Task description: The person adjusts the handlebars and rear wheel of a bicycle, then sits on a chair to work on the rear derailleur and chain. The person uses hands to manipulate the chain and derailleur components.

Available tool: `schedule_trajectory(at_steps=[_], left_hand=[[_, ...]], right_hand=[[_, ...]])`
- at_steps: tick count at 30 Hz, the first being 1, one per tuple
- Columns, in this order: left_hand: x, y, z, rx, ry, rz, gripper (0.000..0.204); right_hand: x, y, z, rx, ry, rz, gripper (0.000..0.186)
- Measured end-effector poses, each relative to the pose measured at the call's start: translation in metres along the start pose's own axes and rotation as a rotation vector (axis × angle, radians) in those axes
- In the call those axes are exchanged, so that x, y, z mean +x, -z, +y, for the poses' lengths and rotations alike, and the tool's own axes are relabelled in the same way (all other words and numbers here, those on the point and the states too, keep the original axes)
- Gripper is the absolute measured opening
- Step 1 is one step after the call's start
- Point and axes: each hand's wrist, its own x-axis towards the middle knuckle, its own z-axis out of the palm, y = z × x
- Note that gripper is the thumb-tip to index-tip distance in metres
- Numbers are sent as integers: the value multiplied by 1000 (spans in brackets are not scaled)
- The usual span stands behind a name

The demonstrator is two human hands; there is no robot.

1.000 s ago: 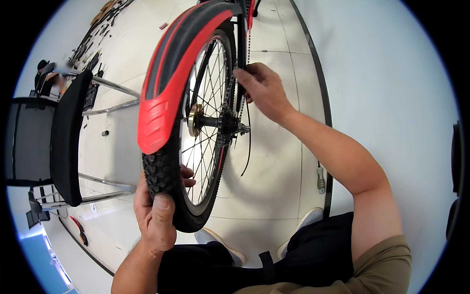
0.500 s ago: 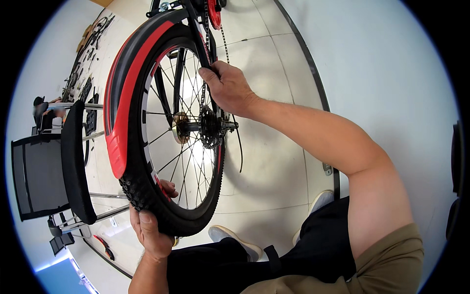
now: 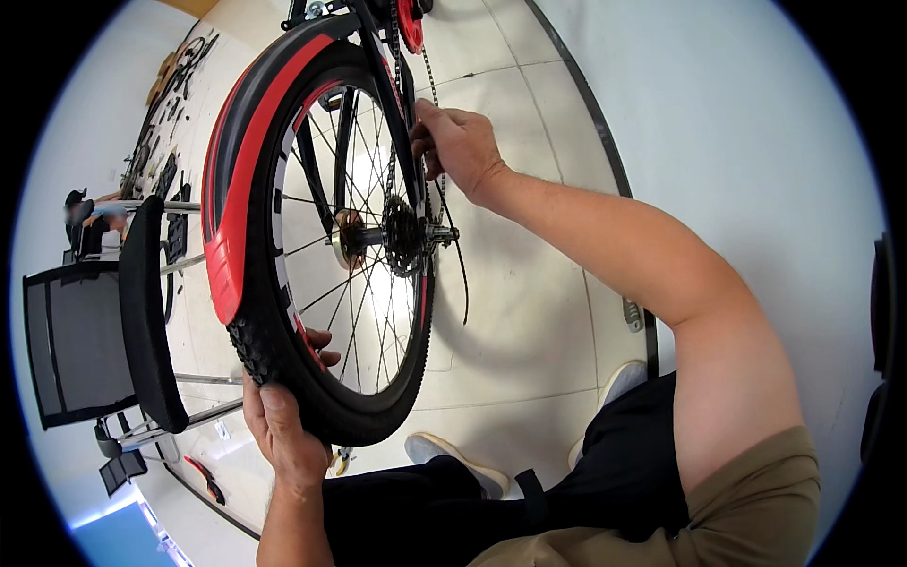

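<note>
A bicycle's rear wheel (image 3: pixel 331 420) with a knobby black tyre stands before me, partly covered by a red-and-black mudguard (image 3: pixel 227 189). My left hand (image 3: pixel 291 437) grips the tyre at its near lower side, with fingertips reaching through inside the rim. Beside the black frame tube (image 3: pixel 383 85), my right hand (image 3: pixel 461 149) has its fingers curled in near the chain (image 3: pixel 431 80); what they hold, if anything, is hidden. Below that hand are the rear sprockets (image 3: pixel 404 236) and the axle end (image 3: pixel 441 234). From there hangs a thin black cable (image 3: pixel 464 283).
At left stands a black mesh chair (image 3: pixel 80 340) with metal legs. Another person (image 3: pixel 94 217) is behind it, and bicycle parts (image 3: pixel 175 94) lie along the far left floor. A white wall (image 3: pixel 746 170) rises at right. My shoes (image 3: pixel 453 458) are on the tiles below.
My right hand has left the frame tube's upper side and shifted right and slightly up, its fingers now curled near the chain. The left hand and wheel have risen slightly.
</note>
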Motion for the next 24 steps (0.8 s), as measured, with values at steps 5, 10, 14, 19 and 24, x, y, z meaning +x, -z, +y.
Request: schedule_trajectory(at_steps=[5, 10, 14, 19, 24], left_hand=[[3, 1, -4, 15, -15, 10, 74], [-1, 8, -17, 43, 19, 5, 84], [1, 9, -19, 54, 3, -46, 90], [4, -3, -23, -5, -18, 23, 88], [1, 1, -25, 30, -21, -20, 91]], right_hand=[[36, 52, 107, -151, -410, 223, 28], [25, 48, 138, -331, -694, 65, 24], [34, 59, 153, -224, -768, -57, 22], [39, 64, 171, -146, -761, -115, 12], [24, 60, 175, -208, -932, -201, 11]])
